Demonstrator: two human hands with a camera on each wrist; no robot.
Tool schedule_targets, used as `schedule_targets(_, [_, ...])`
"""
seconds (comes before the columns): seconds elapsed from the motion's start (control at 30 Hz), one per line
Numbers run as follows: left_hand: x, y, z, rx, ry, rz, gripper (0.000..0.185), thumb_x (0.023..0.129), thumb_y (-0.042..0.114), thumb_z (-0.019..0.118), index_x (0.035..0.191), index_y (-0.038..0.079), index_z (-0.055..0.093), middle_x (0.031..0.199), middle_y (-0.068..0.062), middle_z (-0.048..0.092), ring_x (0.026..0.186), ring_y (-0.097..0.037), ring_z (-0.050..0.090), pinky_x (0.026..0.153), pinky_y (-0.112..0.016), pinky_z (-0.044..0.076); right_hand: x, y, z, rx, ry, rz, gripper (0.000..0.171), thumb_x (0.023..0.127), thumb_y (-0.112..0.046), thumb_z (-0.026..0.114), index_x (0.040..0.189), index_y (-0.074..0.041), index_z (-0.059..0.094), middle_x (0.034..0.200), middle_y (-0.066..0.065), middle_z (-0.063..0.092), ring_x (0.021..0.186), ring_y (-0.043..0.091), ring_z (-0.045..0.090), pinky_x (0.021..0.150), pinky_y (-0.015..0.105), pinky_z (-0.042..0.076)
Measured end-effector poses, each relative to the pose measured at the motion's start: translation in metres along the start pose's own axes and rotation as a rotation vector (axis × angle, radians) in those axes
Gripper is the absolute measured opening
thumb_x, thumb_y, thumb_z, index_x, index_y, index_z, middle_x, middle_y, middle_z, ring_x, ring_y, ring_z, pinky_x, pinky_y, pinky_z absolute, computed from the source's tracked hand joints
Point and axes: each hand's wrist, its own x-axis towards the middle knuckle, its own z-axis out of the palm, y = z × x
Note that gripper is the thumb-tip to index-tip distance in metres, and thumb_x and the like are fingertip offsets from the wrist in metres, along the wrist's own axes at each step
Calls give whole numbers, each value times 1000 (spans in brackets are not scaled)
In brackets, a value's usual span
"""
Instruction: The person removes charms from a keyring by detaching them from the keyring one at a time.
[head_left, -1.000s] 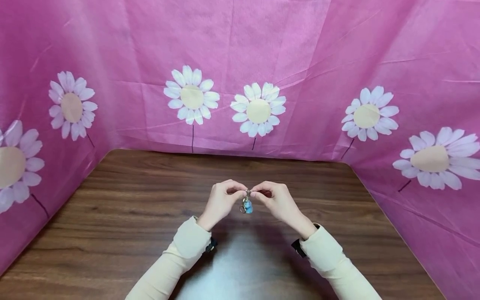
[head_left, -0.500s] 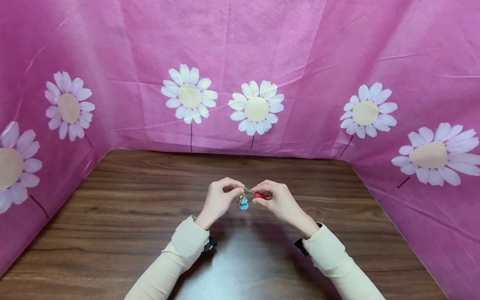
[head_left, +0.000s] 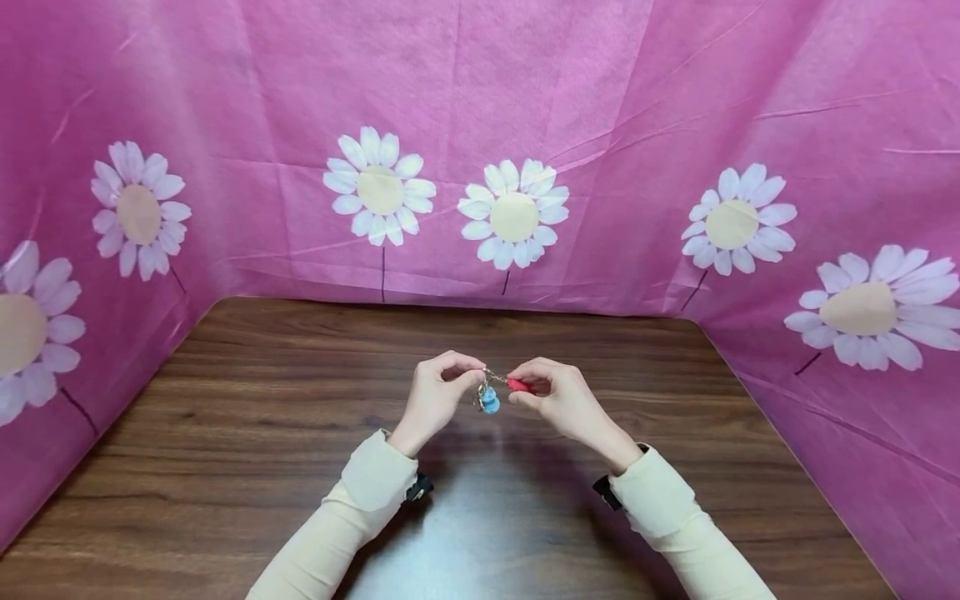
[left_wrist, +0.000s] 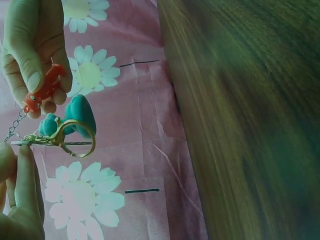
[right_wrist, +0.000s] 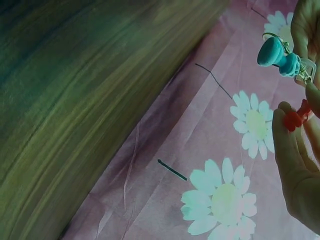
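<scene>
Left hand (head_left: 438, 392): raised above the wooden table (head_left: 225, 433), fingers curled, thumb and forefinger pinching the metal end of a keyring assembly (left_wrist: 55, 137). In the left wrist view the pinch sits on a straight metal part next to the gold ring (left_wrist: 80, 140); whether this part is a clasp or a pin cannot be told.

Centre: a blue charm (head_left: 489, 403) hangs from the ring, between the two hands and well clear of the table. A short chain (left_wrist: 16, 124) runs from the metal end to a red charm (head_left: 519, 385).

Right hand (head_left: 558, 398): fingers curled, thumb and forefinger pinching the red charm. The chain appears nearly taut between the two grips.

Step in hand, as judged: fitting or separating the red charm at the ring; the pictures do not settle which.

Next move, as judged: requires a steady left pinch while the right hand works the chain's end link at the ring, with small, precise finger motion and no slack lost
</scene>
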Motion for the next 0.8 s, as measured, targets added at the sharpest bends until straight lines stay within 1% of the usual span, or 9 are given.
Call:
schedule_targets(0.1, [1, -2, -1, -14, 7, 8, 11, 79, -1, 67, 89, -6, 68, 84, -22, 66, 64, -3, 53, 55, -15, 39, 0, 1, 1, -18, 18, -21, 20, 78, -7, 71, 97, -4, 69, 89, 2, 67, 80, 9, 62, 70, 20, 53])
schedule_targets(0.2, [1, -2, -2, -9, 14, 21, 11, 79, -1, 67, 89, -7, 67, 84, -22, 66, 64, -4, 53, 56, -15, 39, 0, 0, 2, -19, 28, -11, 18, 81, -11, 68, 99, -7, 69, 90, 2, 70, 78, 9, 62, 66, 21, 53])
schedule_targets(0.33, [0, 0, -3, 0, 17, 21, 11, 79, -1, 67, 89, -7, 67, 84, -22, 66, 65, -4, 53, 56, -15, 40, 0, -1, 2, 72, 11, 25, 21, 84, -10, 65, 103, -4, 67, 91, 9, 70, 75, 11, 65, 64, 31, 55])
schedule_targets(0.4, [0, 1, -4, -2, 14, 12, 11, 79, -1, 67, 89, -7, 67, 85, -23, 67, 65, -4, 53, 56, -15, 39, 0, -1, 1, 115, 2, 20, 22, 84, -7, 64, 105, -1, 66, 91, 13, 70, 74, 12, 66, 65, 34, 55])
schedule_targets(0.5, [1, -1, -5, -11, 13, -4, 11, 80, 0, 67, 89, -7, 67, 85, -23, 67, 64, -4, 52, 55, -15, 39, -1, -2, 1, 149, 0, 0, 23, 82, -1, 64, 105, 1, 66, 92, 16, 69, 72, 11, 66, 65, 31, 56])
schedule_targets(0.57, [2, -8, -4, -23, 15, -15, 11, 80, 1, 67, 89, -5, 68, 85, -22, 67, 64, -4, 52, 55, -15, 39, -1, -3, 2, 118, 14, -32, 22, 80, -1, 67, 102, 0, 68, 93, 14, 69, 75, 9, 65, 65, 26, 55])
schedule_targets(0.67, [6, -20, -2, -35, 15, -19, 12, 80, 3, 68, 90, -3, 68, 85, -20, 67, 64, -3, 53, 55, -16, 40, 0, -2, 2, 71, 50, -79, 24, 75, 0, 71, 98, 0, 70, 91, 10, 69, 78, 7, 64, 64, 22, 54])
schedule_targets(0.73, [8, -28, 0, -34, 11, -10, 12, 80, 5, 69, 90, -1, 69, 85, -19, 68, 65, -3, 54, 56, -16, 40, 0, -2, 3, 31, 75, -112, 25, 70, -1, 75, 96, -1, 70, 89, 8, 69, 78, 7, 62, 64, 21, 54])
schedule_targets(0.8, [9, -30, 1, -36, 8, 14, 12, 80, 6, 69, 89, 0, 69, 84, -17, 68, 66, -3, 55, 57, -16, 42, 0, -2, 3, 14, 92, -137, 27, 68, 1, 77, 94, -1, 71, 87, 7, 68, 76, 9, 63, 63, 21, 54])
